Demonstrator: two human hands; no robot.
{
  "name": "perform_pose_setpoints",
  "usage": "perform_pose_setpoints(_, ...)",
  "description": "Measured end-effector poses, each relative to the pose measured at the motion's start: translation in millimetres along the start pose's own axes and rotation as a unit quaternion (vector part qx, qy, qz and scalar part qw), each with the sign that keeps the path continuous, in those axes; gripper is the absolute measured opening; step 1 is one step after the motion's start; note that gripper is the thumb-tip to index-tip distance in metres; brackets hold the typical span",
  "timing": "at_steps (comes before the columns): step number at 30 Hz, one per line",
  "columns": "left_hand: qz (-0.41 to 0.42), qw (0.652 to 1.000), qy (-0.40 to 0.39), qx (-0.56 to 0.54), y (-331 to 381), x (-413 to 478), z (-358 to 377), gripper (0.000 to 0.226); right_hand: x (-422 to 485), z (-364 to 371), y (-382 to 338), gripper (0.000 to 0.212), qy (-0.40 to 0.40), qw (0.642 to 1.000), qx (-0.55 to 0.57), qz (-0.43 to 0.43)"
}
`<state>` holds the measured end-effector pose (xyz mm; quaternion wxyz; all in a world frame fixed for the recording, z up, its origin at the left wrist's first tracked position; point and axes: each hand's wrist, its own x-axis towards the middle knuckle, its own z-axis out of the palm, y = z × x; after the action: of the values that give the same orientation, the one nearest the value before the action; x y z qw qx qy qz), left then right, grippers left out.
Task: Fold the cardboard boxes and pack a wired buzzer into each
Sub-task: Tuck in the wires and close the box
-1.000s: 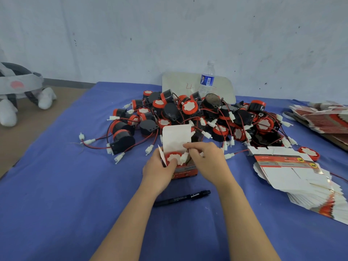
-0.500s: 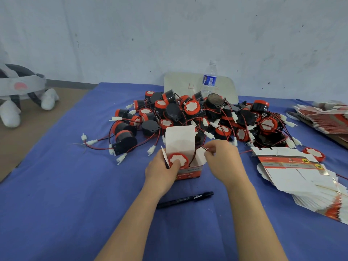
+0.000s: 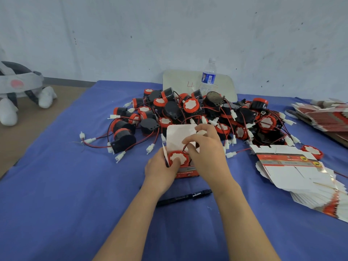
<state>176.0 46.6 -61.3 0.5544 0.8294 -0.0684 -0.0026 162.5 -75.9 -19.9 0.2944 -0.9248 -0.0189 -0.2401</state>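
Box (image 3: 186,171), 1, folded, on the worktop (image 3: 75,185) before me: lid flap (image 3: 178,136) up, not yet closed. Buzzer (image 3: 178,157) seated inside. My left hand (image 3: 162,166) grips the box; my right hand (image 3: 207,153) pinches the wire (image 3: 185,147), apparently to tuck it in. Right: flat boxes (image 3: 293,172), stacked, unfolded. Beyond: loose buzzers (image 3: 197,113), heaped, many left.

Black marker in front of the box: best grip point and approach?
Probably mid-barrel of the marker, from straight above, fingers closing across its narrow width. It lies flat on the blue cloth, slightly slanted; both ends run close to the forearms, so the middle is freest.
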Motion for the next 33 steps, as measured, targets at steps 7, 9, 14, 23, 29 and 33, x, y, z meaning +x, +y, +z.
perform_pose_setpoints(7, 0.003, 1.0, 0.012, 0.015, 0, 0, 0, 0.029, -3, -1, 11, 0.022, 0.026, 0.997, -0.029, 0.064)
perform_pose_setpoints(9, 0.006, 1.0, 0.013, 0.016, 0, -1, 0, 0.03, -3, 2, 8, 0.014, 0.014, 0.997, -0.014, 0.072)
perform_pose_setpoints(14, 0.003, 1.0, 0.016, 0.018, 0, -1, 0, 0.03, -3, 2, 11, 0.013, 0.04, 0.994, -0.024, 0.1)
perform_pose_setpoints(23, 0.01, 1.0, 0.013, 0.024, 2, -2, 0, 0.031, 1, 13, 5, 0.029, 0.01, 0.995, 0.024, 0.101)
perform_pose_setpoints(29, 0.002, 1.0, 0.014, 0.02, 1, -2, 0, 0.03, 2, 9, 14, 0.021, 0.029, 0.995, -0.048, 0.086)
perform_pose_setpoints(33, 0.001, 1.0, 0.015, 0.019, 1, -1, 0, 0.029, 1, 4, 17, 0.02, 0.01, 0.993, -0.066, 0.099)
